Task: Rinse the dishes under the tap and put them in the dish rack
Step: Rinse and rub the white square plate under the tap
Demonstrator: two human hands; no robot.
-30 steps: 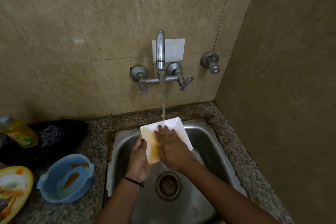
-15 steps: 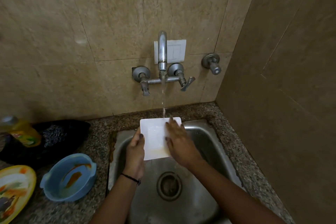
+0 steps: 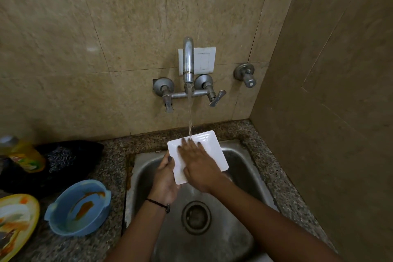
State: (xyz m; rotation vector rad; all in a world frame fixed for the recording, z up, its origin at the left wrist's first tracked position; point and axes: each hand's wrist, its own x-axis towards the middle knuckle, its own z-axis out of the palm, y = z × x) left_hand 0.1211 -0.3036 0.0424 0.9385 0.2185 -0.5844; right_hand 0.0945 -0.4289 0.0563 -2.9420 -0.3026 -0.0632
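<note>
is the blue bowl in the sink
No, the blue bowl stands on the granite counter to the left of the steel sink, outside its rim.

White plate [image 3: 213, 153]; blue bowl [image 3: 55, 222], orange streaks; speckled counter [image 3: 114, 155]; bottle [image 3: 26, 155] seemingly yellow.

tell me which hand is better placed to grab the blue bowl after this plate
Probably the left hand. The blue bowl sits on the counter left of the sink, on its side. The right hand lies flat on the white plate under the stream, farther from the bowl.
</note>
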